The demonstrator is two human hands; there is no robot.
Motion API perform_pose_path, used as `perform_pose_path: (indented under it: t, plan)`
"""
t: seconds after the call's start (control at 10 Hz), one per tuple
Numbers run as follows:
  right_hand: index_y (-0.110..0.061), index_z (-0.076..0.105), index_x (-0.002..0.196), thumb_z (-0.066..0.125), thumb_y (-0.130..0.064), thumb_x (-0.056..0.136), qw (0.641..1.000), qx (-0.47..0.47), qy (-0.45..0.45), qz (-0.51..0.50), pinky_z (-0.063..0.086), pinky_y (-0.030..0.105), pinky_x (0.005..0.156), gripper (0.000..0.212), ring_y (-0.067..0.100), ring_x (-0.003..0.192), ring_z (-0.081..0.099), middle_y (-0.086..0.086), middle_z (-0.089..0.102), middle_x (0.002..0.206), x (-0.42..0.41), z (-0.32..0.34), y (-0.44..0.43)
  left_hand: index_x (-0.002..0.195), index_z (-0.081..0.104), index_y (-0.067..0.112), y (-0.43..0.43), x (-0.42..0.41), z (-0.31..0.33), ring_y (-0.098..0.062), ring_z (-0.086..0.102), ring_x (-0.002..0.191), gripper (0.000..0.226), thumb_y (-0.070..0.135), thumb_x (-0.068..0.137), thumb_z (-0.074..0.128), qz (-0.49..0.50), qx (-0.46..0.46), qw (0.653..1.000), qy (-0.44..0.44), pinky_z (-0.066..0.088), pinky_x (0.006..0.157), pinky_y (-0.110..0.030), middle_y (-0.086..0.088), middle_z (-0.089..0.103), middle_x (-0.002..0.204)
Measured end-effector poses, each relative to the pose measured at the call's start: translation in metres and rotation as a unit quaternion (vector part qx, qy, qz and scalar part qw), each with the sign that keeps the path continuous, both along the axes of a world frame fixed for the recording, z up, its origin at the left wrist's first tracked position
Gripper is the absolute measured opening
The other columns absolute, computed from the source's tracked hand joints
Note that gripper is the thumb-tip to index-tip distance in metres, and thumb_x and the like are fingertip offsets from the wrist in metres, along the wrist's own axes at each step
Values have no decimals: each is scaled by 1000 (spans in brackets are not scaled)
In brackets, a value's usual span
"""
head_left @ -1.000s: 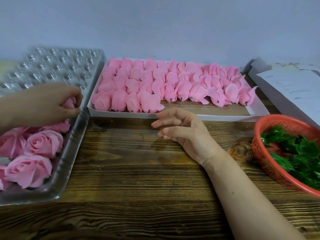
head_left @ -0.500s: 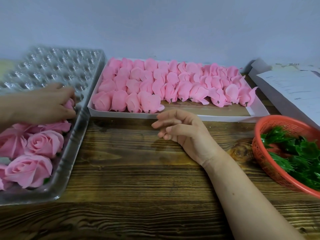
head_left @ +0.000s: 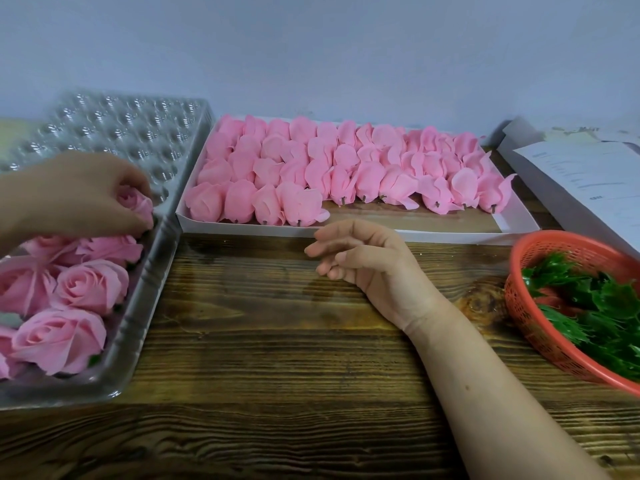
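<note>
Head view: the left grip (head_left: pixel 79 195) pinches a pink rose (head_left: pixel 136 204) over the clear tray (head_left: pixel 149 299) at the left of the table (head_left: pixel 277 341), just beyond the seated roses (head_left: pixel 90 285). The right grip (head_left: pixel 360 261) rests loosely curled and empty near the white box (head_left: pixel 415 233). Squeezing too hard would likely crush the petals, and a crooked seat could tip the rose against its neighbours.
</note>
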State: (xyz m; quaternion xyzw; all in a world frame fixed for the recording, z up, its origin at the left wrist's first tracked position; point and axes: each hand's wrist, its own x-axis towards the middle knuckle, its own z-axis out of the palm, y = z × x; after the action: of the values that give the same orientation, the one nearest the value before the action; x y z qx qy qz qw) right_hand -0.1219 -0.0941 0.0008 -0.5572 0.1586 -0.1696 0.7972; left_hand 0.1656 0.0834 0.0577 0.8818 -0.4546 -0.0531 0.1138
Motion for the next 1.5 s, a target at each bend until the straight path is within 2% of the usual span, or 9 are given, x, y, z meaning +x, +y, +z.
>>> perform_pose_path:
  t: [0.1, 0.3, 0.5, 0.6, 0.7, 0.9, 1.1, 1.2, 1.5]
  plan:
    - [-6, 69, 97, 56, 0, 69, 1000, 0, 2, 1, 54, 22, 69, 30, 16, 73, 66, 14, 73, 92, 0, 0, 1, 65, 61, 39, 0, -2, 6, -26, 62, 73, 32, 30, 54, 90, 15, 10, 1000, 22, 52, 77, -41, 6, 64, 71]
    - [-5, 68, 96, 55, -1, 68, 1000, 1, 6, -1, 54, 22, 68, 31, 16, 73, 65, 13, 73, 91, -1, 2, 2, 64, 65, 35, -5, -7, 9, -24, 63, 65, 30, 41, 36, 72, 27, 28, 998, 52, 54, 72, -38, 5, 65, 64]
    - [-4, 68, 96, 55, 0, 68, 1000, -1, 7, -5, 53, 22, 69, 31, 16, 73, 65, 13, 73, 90, -1, 2, 2, 61, 66, 35, -7, -2, 9, -24, 66, 60, 30, 43, 33, 72, 20, 36, 998, 49, 55, 69, -38, 6, 66, 59]
    - [-4, 68, 96, 55, 0, 68, 1000, -2, 8, -5, 53, 22, 68, 31, 17, 73, 65, 14, 73, 90, -1, 2, 2, 58, 67, 34, -9, 0, 11, -23, 67, 56, 28, 42, 34, 79, 21, 53, 997, 45, 55, 66, -37, 8, 64, 50]
    - [-4, 68, 96, 55, 0, 68, 1000, -2, 8, -5, 53, 22, 69, 31, 17, 73, 65, 14, 73, 90, -1, 2, 2, 51, 65, 36, -11, 1, 9, -22, 65, 55, 33, 24, 46, 95, 32, 60, 997, 22, 47, 58, -30, 9, 62, 49]
    - [-4, 69, 95, 54, 0, 67, 1000, -3, 11, -7, 53, 22, 69, 31, 17, 72, 65, 14, 73, 90, -1, 3, 3, 50, 69, 42, -11, -1, 12, -20, 67, 57, 34, 23, 49, 97, 31, 78, 996, 0, 57, 66, -39, 12, 66, 51]
    - [-3, 68, 96, 54, 0, 67, 1000, -5, 13, -10, 53, 22, 68, 32, 17, 72, 65, 14, 73, 90, -1, 3, 3, 48, 70, 40, -10, -3, 13, -19, 66, 56, 32, 23, 51, 97, 40, 63, 997, 12, 55, 66, -35, 10, 65, 49]
    - [-3, 68, 96, 54, 0, 67, 1000, -5, 12, -9, 53, 22, 68, 32, 17, 72, 65, 14, 73, 90, -1, 2, 3, 54, 74, 35, -10, -2, 13, -20, 67, 58, 26, 22, 53, 97, 39, 63, 997, 12, 57, 69, -39, 7, 66, 50]
    - [-4, 69, 96, 55, 0, 68, 1000, -1, 8, -9, 54, 21, 67, 31, 17, 72, 66, 14, 73, 90, -1, 1, 2, 62, 72, 25, -9, 0, 10, -23, 64, 63, 32, 22, 47, 100, 50, 31, 998, 30, 52, 69, -37, 6, 66, 55]
